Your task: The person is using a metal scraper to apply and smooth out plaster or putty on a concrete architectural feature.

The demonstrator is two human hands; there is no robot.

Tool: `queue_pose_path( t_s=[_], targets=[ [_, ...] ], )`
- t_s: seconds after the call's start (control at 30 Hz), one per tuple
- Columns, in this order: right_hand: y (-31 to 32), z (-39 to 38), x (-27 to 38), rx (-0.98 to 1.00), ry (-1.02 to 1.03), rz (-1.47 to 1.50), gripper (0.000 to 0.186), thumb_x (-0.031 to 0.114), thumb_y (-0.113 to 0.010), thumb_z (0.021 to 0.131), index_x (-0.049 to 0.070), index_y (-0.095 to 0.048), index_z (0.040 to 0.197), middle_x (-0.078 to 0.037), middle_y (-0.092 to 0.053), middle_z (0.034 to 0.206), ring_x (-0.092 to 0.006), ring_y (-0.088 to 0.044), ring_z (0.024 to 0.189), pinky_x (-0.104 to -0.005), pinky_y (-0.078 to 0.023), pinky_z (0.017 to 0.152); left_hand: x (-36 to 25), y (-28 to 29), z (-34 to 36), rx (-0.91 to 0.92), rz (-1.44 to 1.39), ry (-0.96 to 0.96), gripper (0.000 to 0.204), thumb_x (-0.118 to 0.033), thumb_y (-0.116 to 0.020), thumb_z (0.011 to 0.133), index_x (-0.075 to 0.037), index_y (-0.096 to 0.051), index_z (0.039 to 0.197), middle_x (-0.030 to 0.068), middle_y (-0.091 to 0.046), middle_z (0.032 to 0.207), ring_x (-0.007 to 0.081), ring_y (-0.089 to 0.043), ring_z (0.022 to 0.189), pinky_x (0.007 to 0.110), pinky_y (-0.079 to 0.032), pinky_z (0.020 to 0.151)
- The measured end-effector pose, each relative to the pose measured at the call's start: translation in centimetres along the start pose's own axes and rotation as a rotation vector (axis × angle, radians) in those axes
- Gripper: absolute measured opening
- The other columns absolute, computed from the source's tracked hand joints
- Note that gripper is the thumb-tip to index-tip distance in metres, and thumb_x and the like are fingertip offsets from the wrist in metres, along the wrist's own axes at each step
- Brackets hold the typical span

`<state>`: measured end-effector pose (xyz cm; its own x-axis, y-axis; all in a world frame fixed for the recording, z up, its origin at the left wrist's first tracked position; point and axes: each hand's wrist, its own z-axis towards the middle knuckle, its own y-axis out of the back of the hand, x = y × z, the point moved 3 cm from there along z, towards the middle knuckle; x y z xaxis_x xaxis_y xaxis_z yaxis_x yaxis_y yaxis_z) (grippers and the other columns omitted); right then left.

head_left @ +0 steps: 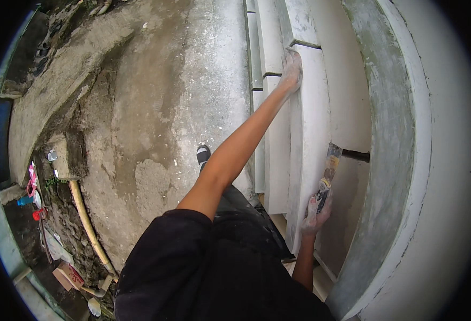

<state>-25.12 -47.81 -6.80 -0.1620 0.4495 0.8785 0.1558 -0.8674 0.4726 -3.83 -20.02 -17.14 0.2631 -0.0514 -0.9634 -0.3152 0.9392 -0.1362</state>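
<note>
My left hand [291, 72], pale with white dust, reaches far ahead on a stretched arm. It rests on the edge of a white stepped ledge [311, 107], with its fingers laid out just below a joint between two sections. What lies under the fingertips is hidden. Nearer my body, my right hand [317, 218] is closed around the dark handle of a putty knife [329, 167]. The blade is stained and smeared, and points away from me. It is beside the ledge, close to a dark gap [356, 155] in the wall panel.
A grey curved band [388, 101] and a pale wall [455, 134] rise on the right. White-spattered concrete [214, 69] runs along the left, with my foot in a dark sandal [203, 154]. Farther left are a bamboo pole [89, 222], a cardboard box [68, 276] and litter.
</note>
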Motion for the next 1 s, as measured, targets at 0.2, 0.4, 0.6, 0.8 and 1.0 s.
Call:
queue_pose_path(
  t_s=[0.2,0.4,0.6,0.8,1.0],
  targets=[
    [0.0,-0.1,-0.6,-0.058,0.002,0.079,0.051,0.016,-0.053,0.088,-0.009,-0.046,0.132,-0.017,-0.054,0.126,-0.0243,-0.053,0.112,-0.0335,-0.040,0.098,0.9,-6.7,-7.8,-0.267,0.124,0.173,0.069,-0.040,-0.033,0.101,0.010,-0.014,0.145,0.0321,-0.012,0.153,0.0442,-0.010,0.143,0.046,-0.009,0.118],
    [-0.7,0.0,0.4,0.007,0.020,-0.027,0.051,0.016,-0.053,0.087,-0.009,-0.046,0.131,-0.018,-0.055,0.126,-0.0269,-0.052,0.115,-0.0349,-0.037,0.101,0.1,0.6,1.0,-0.280,0.123,0.026,0.069,-0.035,-0.032,0.102,0.012,-0.009,0.146,0.0343,-0.013,0.151,0.0479,-0.008,0.142,0.048,-0.011,0.118],
    [-0.1,-0.7,-0.2,-0.066,-0.027,0.006,0.050,0.017,-0.052,0.088,-0.009,-0.047,0.130,-0.020,-0.055,0.124,-0.0287,-0.052,0.115,-0.0367,-0.036,0.102,-2.9,-3.5,-4.0,-0.280,0.254,0.094,0.068,-0.031,-0.036,0.101,0.012,-0.008,0.145,0.0361,-0.015,0.150,0.0444,-0.012,0.143,0.042,-0.014,0.118],
    [0.0,0.4,-0.3,-0.060,0.032,-0.106,0.052,0.019,-0.052,0.088,-0.009,-0.046,0.131,-0.020,-0.055,0.125,-0.0290,-0.052,0.116,-0.0369,-0.035,0.103,-3.4,-3.6,-6.3,-0.096,0.092,0.145,0.061,-0.024,-0.034,0.101,0.010,-0.012,0.146,0.0354,-0.008,0.151,0.0470,-0.009,0.142,0.046,-0.013,0.118],
    [-0.3,-0.2,0.6,-0.037,0.004,0.006,0.052,0.018,-0.052,0.088,-0.010,-0.046,0.132,-0.016,-0.055,0.123,-0.0232,-0.052,0.110,-0.0326,-0.038,0.098,-3.2,-3.1,-4.0,-0.224,0.211,0.092,0.069,-0.037,-0.030,0.102,0.011,-0.007,0.147,0.0346,-0.006,0.153,0.0443,-0.005,0.144,0.043,-0.008,0.119]
  ],
)
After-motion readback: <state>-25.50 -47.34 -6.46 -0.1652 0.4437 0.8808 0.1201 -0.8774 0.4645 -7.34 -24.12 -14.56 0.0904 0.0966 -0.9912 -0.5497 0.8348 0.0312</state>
